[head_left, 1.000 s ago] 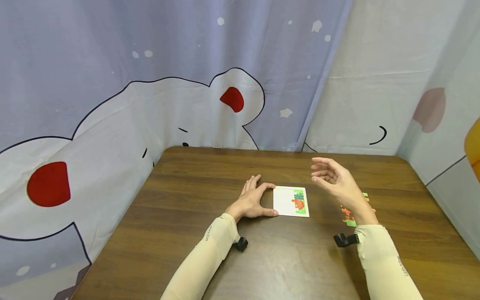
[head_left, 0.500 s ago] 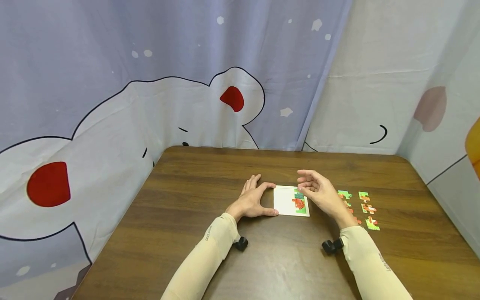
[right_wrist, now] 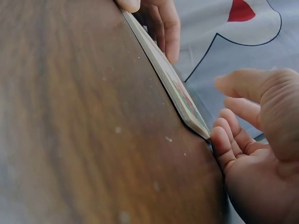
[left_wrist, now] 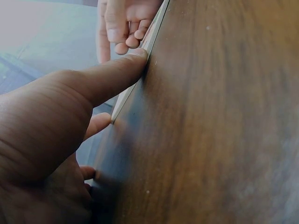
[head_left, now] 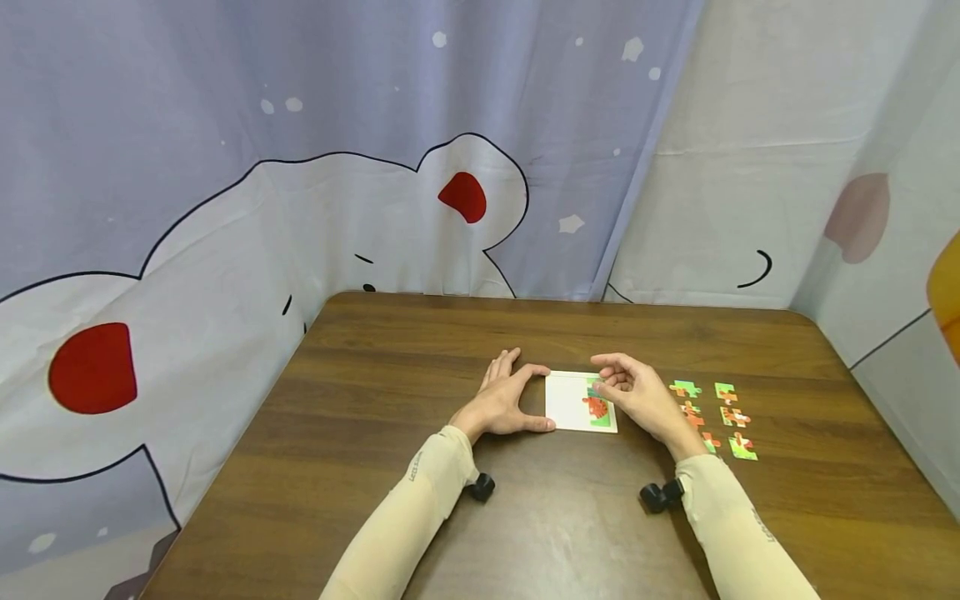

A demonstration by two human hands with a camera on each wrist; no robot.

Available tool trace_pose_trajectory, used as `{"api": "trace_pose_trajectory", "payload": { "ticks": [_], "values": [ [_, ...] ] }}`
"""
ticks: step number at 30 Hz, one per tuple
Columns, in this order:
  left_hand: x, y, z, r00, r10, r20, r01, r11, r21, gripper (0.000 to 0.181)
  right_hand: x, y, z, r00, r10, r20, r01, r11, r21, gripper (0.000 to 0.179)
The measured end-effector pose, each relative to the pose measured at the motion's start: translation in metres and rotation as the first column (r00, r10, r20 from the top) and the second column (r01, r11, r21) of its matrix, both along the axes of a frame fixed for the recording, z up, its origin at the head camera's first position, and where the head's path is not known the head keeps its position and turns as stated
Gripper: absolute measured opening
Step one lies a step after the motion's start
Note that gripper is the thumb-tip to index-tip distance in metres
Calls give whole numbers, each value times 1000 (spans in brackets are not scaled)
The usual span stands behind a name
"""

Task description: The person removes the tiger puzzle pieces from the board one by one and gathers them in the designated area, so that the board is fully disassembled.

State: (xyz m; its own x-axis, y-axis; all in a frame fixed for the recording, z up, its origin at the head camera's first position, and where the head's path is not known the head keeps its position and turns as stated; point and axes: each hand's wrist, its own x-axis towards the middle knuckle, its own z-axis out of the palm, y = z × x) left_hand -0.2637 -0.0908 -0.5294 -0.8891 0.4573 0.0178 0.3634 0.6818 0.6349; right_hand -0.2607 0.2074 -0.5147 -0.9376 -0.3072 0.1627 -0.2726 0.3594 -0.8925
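A shallow white puzzle board lies flat on the brown table. Orange and green jigsaw pieces fill a strip along its right side. My left hand grips the board's left end, thumb at the near edge and index finger at the far corner, the other fingers spread on the table. Over the board's right side is my right hand, thumb low over the upper piece. In the right wrist view this hand's thumb and fingers are apart, nothing visible between them, and lower fingertips are close to the board's corner.
Several loose jigsaw pieces lie on the table to the right of the board, some partly behind my right hand and wrist. A patterned curtain hangs behind the table's far edge.
My right hand has moved left and down, from near the loose pieces to over the board's right side, uncovering more loose pieces. The left hand and board have stayed in place.
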Motion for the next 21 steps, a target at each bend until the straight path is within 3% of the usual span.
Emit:
{"api": "trace_pose_trajectory", "payload": {
  "ticks": [8, 21],
  "values": [
    [8, 0, 17, 1000, -6, 27, 6, 1000, 3, 85, -1, 0, -4, 1000, -4, -19, 6, 993, 119, 39],
    [1, 0, 3, 1000, -8, 24, 7, 1000, 15, 87, 1, 1, -3, 998, -7, -57, 22, 965, 261, 29]
  ]
}}
